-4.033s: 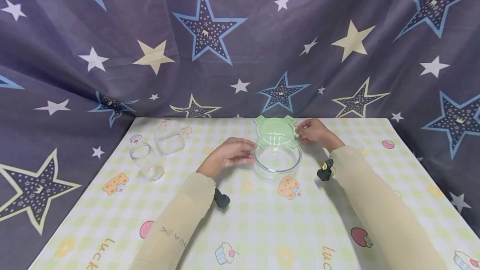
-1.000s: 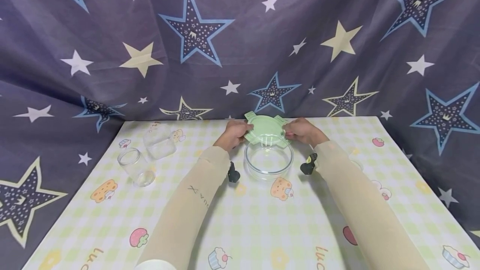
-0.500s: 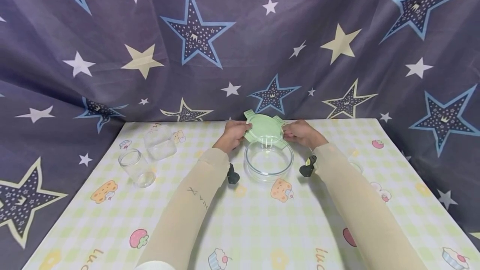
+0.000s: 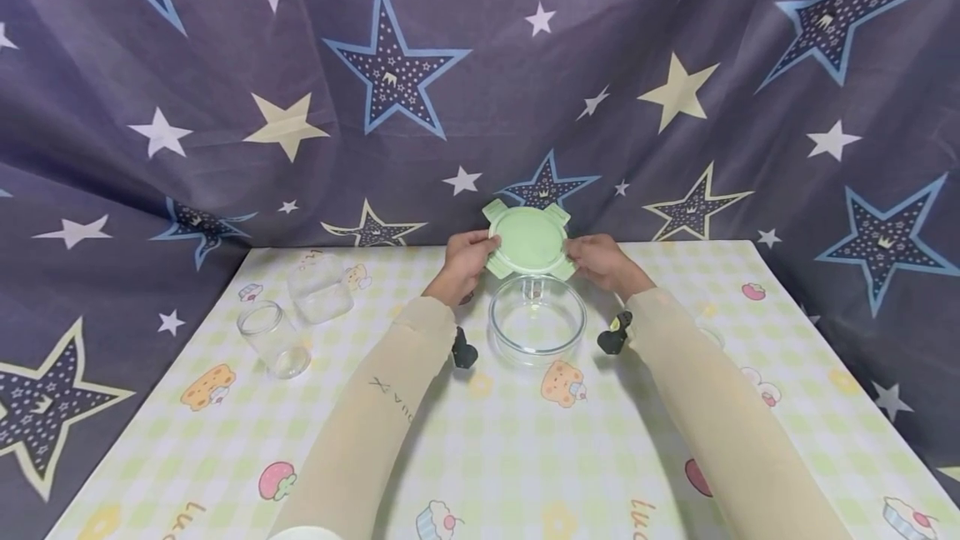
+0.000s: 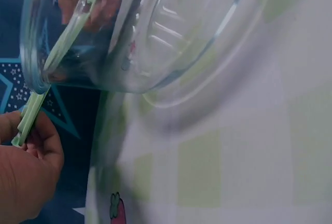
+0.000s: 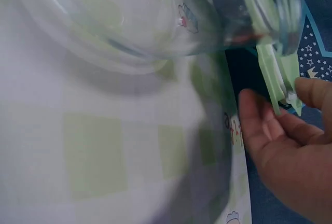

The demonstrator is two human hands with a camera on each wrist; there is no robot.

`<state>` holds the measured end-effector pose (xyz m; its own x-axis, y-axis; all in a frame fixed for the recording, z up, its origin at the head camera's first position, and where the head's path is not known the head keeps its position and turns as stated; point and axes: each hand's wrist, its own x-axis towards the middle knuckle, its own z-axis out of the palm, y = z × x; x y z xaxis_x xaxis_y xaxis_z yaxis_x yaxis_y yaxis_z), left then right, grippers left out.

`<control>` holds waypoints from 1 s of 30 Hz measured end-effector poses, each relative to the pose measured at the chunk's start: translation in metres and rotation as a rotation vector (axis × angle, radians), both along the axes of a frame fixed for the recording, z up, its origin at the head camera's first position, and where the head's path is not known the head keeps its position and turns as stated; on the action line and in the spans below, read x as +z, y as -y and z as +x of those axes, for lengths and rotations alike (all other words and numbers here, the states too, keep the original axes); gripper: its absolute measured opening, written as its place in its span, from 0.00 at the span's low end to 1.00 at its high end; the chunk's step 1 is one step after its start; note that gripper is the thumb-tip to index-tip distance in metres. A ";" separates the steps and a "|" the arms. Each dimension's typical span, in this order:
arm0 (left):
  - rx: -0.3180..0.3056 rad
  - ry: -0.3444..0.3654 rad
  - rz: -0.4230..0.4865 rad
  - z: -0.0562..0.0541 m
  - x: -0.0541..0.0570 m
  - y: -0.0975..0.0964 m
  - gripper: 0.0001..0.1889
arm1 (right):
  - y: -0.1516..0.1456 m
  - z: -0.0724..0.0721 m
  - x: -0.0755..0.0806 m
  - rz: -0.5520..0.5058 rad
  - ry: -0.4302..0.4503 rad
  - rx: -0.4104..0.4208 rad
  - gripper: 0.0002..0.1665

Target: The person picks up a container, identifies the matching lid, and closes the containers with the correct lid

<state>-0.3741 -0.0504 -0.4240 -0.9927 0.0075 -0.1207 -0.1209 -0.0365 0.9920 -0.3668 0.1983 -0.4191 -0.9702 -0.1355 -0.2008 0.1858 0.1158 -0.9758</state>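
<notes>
Lid (image 4: 531,238) round, no long axis, tilted, off counter (image 4: 480,448) | sits just beyond far rim of bowl (image 4: 537,348) | left hand (image 4: 465,265), right hand (image 4: 602,261) grip 2 opposite edges, neither nearer

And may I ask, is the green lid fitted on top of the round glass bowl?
No, the left hand and right hand hold the green lid beyond the glass bowl, whose top is uncovered.
</notes>
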 end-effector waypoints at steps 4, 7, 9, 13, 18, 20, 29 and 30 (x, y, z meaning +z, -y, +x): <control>0.012 -0.059 0.019 0.000 0.006 -0.002 0.19 | 0.001 -0.003 0.005 -0.043 -0.044 -0.034 0.26; 0.031 -0.100 0.018 0.000 0.012 -0.003 0.20 | 0.000 -0.006 0.010 -0.084 -0.067 -0.052 0.27; 0.037 -0.124 0.017 -0.001 0.016 -0.003 0.20 | -0.002 -0.008 0.015 -0.109 -0.073 -0.062 0.25; 0.031 -0.151 0.029 0.000 0.023 -0.003 0.20 | -0.004 -0.009 0.026 -0.131 -0.088 -0.079 0.22; 0.019 -0.167 0.046 0.002 0.028 -0.003 0.21 | -0.009 -0.010 0.038 -0.140 -0.112 -0.067 0.25; 0.019 -0.170 0.047 0.003 0.029 -0.003 0.21 | -0.010 -0.010 0.040 -0.147 -0.119 -0.061 0.25; 0.025 -0.180 0.057 0.003 0.028 0.002 0.20 | -0.009 -0.005 0.047 -0.142 -0.111 -0.023 0.21; 0.026 -0.179 0.060 0.004 0.028 0.003 0.20 | -0.009 -0.005 0.048 -0.138 -0.109 -0.009 0.21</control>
<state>-0.3705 -0.0531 -0.3955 -0.9982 -0.0166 0.0580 0.0593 -0.0968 0.9935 -0.3714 0.2069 -0.3711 -0.9865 -0.1462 -0.0740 0.0780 -0.0217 -0.9967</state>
